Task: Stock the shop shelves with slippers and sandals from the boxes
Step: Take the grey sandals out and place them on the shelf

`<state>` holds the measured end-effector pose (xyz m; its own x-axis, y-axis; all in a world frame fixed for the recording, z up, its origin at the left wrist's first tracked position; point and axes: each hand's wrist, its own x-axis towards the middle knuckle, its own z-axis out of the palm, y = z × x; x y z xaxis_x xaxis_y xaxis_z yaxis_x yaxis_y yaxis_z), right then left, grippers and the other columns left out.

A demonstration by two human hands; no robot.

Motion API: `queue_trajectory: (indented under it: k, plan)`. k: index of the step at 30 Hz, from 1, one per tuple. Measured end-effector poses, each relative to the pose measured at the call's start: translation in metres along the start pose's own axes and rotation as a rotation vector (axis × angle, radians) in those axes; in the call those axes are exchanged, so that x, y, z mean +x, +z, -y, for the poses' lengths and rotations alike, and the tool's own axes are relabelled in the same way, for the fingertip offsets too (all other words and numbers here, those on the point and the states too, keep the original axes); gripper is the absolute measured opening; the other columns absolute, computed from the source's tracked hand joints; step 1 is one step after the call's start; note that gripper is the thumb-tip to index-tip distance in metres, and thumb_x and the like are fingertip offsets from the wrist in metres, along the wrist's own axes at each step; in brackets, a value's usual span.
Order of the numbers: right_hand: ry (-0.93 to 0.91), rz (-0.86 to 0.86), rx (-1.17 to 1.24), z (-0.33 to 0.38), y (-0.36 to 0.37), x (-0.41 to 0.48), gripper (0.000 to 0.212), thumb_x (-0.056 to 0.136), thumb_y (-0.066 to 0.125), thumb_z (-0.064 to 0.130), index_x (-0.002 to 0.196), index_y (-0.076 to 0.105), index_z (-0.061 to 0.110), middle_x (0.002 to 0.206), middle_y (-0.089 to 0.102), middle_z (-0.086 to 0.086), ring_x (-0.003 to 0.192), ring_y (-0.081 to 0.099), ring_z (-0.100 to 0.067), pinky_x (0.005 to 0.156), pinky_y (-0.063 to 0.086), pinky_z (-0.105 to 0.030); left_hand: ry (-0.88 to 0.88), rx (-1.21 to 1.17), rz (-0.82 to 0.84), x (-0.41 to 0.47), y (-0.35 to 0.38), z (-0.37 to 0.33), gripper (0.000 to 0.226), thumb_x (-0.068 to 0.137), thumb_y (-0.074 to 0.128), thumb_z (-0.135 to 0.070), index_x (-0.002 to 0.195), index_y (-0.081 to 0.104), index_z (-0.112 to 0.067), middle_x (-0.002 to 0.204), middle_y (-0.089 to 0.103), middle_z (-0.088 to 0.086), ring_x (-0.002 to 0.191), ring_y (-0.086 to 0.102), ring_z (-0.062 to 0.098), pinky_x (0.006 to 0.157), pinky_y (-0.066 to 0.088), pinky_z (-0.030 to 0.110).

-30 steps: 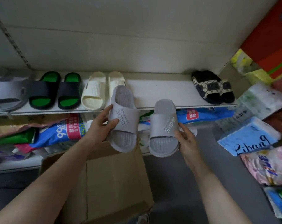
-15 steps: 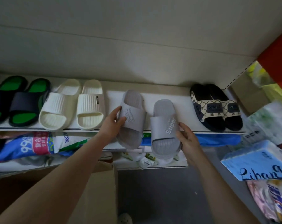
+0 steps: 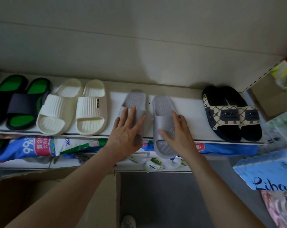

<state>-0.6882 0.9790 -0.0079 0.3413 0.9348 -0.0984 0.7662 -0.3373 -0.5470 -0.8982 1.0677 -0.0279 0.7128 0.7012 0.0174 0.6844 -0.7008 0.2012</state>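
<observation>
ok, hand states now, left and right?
Left hand: open, pressing flat on the left grey slipper.
Right hand: on the right grey slipper; gripping or just pushing cannot be told.

Cream slipper tag approx. "LUCKLY"; blue pkg "Liba", cut off.

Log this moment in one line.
left hand flat on left grey slipper, on shelf | right hand grips right grey slipper, near end overhangs edge | between cream pair and patterned black pair
</observation>
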Motion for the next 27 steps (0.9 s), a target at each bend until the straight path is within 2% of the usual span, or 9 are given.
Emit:
queue_trajectory:
  k: [3, 7, 13, 20, 27]
  plan:
    - [-0.029, 0.026, -0.093, 0.007, 0.007, 0.013, 0.099, 0.084, 0.064, 0.058, 0.156, 0.003, 0.028, 0.156, 0.015, -0.01, 0.14, 0.027, -0.03, 0.109, 0.037, -0.044, -0.065, -0.002, 0.042, 0.012, -0.009, 0.006, 0.092, 0.086, 0.055, -0.049, 0.153, -0.006, -0.032, 0.157, -0.025, 0.011, 0.144, -0.021, 0.039, 0.116, 0.003, 0.053]
    - [-0.054, -0.009, -0.067, 0.02, 0.013, 0.04, 0.094, 0.086, 0.066, 0.051, 0.156, 0.011, 0.021, 0.151, 0.021, -0.013, 0.137, 0.031, -0.032, 0.11, 0.033, -0.04, -0.107, -0.009, 0.025, 0.023, -0.015, 0.015, 0.093, 0.083, 0.059, -0.046, 0.153, 0.0, -0.033, 0.159, -0.019, 0.012, 0.145, -0.016, 0.04, 0.117, 0.011, 0.055]
    - [-0.096, -0.01, -0.064, 0.039, 0.025, 0.069, 0.091, 0.086, 0.065, 0.051, 0.155, 0.016, 0.016, 0.144, 0.028, -0.018, 0.129, 0.038, -0.037, 0.109, 0.036, -0.043, -0.143, -0.003, 0.026, 0.029, -0.018, 0.03, 0.097, 0.08, 0.063, -0.05, 0.153, 0.002, -0.034, 0.16, -0.017, 0.011, 0.146, -0.015, 0.039, 0.116, 0.011, 0.054]
    - [-0.072, 0.002, -0.077, 0.048, 0.032, 0.071, 0.09, 0.088, 0.063, 0.052, 0.155, 0.013, 0.017, 0.147, 0.024, -0.019, 0.131, 0.035, -0.038, 0.108, 0.036, -0.044, -0.131, 0.0, 0.021, 0.028, -0.016, 0.036, 0.097, 0.079, 0.063, -0.052, 0.153, 0.003, -0.033, 0.16, -0.016, 0.011, 0.145, -0.015, 0.04, 0.116, 0.01, 0.053]
    - [-0.049, 0.044, -0.116, 0.054, 0.031, 0.068, 0.091, 0.089, 0.059, 0.056, 0.156, 0.01, 0.019, 0.151, 0.02, -0.019, 0.134, 0.033, -0.04, 0.108, 0.036, -0.046, -0.105, -0.022, 0.001, 0.025, -0.016, 0.041, 0.095, 0.076, 0.066, -0.052, 0.153, 0.015, -0.029, 0.161, -0.005, 0.016, 0.145, -0.006, 0.045, 0.114, 0.015, 0.058]
